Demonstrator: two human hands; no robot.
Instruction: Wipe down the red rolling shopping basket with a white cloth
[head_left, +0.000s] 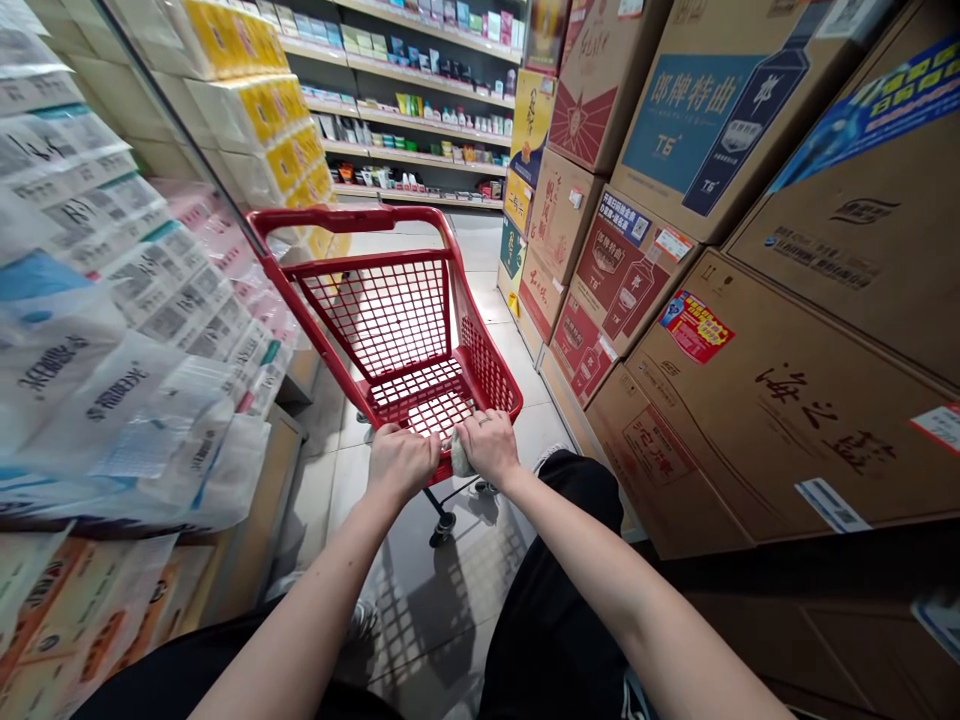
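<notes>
Head view: The red shopping cart [472, 310] stands on the tiled floor [349, 482], between wrapped packs [150, 260] at left and stacked cartons [787, 420] at right. The left grip [405, 460] and right grip [487, 445] are both clasped around its near handle [445, 468]. A pale item [460, 460], type indeterminable, sits against the right grip. Stocked shelves [427, 82] stand beyond.

Upright red lattice-sided shopping cart [478, 352]
</notes>
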